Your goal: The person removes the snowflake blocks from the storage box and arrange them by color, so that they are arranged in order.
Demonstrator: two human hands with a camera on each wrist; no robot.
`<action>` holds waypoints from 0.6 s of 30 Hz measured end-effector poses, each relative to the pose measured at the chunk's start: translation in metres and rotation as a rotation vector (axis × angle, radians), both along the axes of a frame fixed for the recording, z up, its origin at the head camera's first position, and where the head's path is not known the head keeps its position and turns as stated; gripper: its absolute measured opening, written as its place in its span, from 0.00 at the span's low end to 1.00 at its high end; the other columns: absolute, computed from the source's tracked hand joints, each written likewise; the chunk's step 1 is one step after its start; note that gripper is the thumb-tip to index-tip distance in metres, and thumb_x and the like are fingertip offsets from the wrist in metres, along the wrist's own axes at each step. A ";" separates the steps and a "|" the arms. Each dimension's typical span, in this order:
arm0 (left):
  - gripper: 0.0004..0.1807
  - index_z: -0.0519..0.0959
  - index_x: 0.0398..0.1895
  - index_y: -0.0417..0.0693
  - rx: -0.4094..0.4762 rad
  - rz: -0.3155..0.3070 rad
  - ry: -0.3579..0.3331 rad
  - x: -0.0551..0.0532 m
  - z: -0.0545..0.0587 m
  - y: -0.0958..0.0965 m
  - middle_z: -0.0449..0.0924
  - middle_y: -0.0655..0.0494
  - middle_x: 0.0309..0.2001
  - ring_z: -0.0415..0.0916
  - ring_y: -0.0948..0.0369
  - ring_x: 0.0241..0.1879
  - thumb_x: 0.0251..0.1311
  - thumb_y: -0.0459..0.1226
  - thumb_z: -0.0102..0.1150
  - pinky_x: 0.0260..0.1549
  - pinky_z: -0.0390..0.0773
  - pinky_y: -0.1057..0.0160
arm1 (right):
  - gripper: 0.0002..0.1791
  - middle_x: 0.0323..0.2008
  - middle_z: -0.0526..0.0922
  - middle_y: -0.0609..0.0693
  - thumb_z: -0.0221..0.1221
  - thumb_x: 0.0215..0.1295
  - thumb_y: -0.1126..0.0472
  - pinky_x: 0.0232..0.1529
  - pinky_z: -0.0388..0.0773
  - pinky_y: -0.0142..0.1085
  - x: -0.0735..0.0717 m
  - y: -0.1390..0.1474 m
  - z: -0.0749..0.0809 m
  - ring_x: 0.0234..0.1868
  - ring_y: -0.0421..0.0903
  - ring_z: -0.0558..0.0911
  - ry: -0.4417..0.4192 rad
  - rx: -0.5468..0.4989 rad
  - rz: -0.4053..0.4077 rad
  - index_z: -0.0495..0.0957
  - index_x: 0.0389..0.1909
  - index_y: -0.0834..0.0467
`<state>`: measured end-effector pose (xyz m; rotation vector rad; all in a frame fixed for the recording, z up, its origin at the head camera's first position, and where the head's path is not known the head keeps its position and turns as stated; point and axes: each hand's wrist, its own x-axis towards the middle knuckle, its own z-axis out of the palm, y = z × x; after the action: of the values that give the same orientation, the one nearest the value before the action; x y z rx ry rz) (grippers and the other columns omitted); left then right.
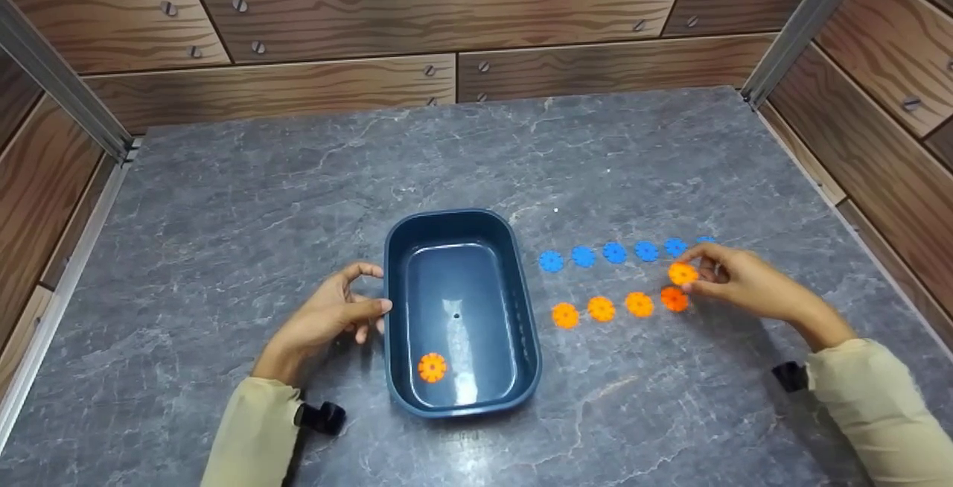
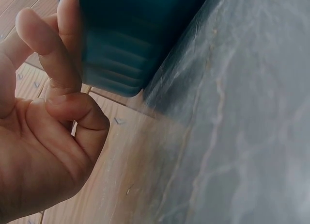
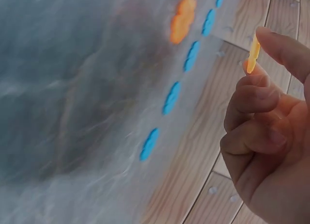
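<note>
My right hand [image 1: 733, 278] pinches an orange notched plastic disc [image 1: 683, 273] by its edge between thumb and index finger, raised over the row of discs. Edge-on, the same disc [image 3: 253, 54] shows in the right wrist view. My left hand [image 1: 327, 313] holds the left rim of a dark blue rectangular tub [image 1: 389, 353], thumb at the rim and fingers along the outer wall. In the left wrist view, fingertips meet the tub's side [image 2: 116, 54]. One orange disc [image 1: 432, 368] lies inside the tub, near its front left corner.
Right of the tub, several orange discs [image 1: 601, 309] lie in a row on the grey marbled table [image 1: 260, 196]. Behind them runs a row of several blue discs [image 1: 614, 252], its far end partly hidden by my right hand. Wood-patterned walls [image 1: 447, 14] enclose the table.
</note>
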<state>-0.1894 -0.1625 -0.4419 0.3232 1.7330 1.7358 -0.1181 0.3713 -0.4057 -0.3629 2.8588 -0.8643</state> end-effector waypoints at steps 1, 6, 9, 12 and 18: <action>0.28 0.57 0.57 0.41 0.001 0.001 0.000 0.000 0.000 0.000 0.81 0.56 0.19 0.69 0.68 0.11 0.60 0.32 0.61 0.15 0.70 0.72 | 0.16 0.26 0.70 0.45 0.64 0.62 0.62 0.20 0.64 0.28 0.001 0.003 -0.001 0.21 0.32 0.64 -0.003 0.003 -0.004 0.76 0.49 0.61; 0.28 0.57 0.58 0.41 0.003 0.007 0.000 0.000 0.000 0.000 0.81 0.56 0.19 0.69 0.68 0.11 0.60 0.32 0.61 0.15 0.71 0.72 | 0.14 0.26 0.70 0.45 0.64 0.62 0.62 0.20 0.65 0.29 0.007 0.014 -0.007 0.22 0.32 0.65 -0.012 0.001 -0.023 0.77 0.47 0.61; 0.28 0.57 0.58 0.41 0.000 0.010 -0.002 0.000 0.000 0.001 0.81 0.57 0.20 0.70 0.68 0.11 0.60 0.32 0.61 0.15 0.71 0.72 | 0.14 0.26 0.70 0.45 0.64 0.61 0.62 0.19 0.65 0.29 0.010 0.019 -0.009 0.22 0.32 0.65 -0.021 0.004 -0.040 0.77 0.46 0.61; 0.28 0.57 0.57 0.41 -0.003 0.013 -0.006 0.000 0.000 0.000 0.81 0.56 0.20 0.70 0.68 0.11 0.60 0.31 0.61 0.15 0.71 0.72 | 0.14 0.26 0.70 0.46 0.64 0.60 0.62 0.20 0.65 0.28 0.012 0.024 -0.012 0.22 0.32 0.64 -0.029 0.010 -0.042 0.76 0.45 0.62; 0.28 0.58 0.57 0.42 -0.004 0.018 -0.013 0.001 0.001 0.000 0.81 0.56 0.20 0.69 0.68 0.11 0.59 0.32 0.62 0.15 0.71 0.72 | 0.14 0.26 0.71 0.47 0.64 0.60 0.61 0.21 0.64 0.29 0.015 0.033 -0.018 0.23 0.32 0.65 -0.056 0.035 -0.050 0.76 0.45 0.64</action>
<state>-0.1885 -0.1624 -0.4408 0.2951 1.7349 1.7429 -0.1035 0.4043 -0.4236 -0.2597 2.8392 -0.8186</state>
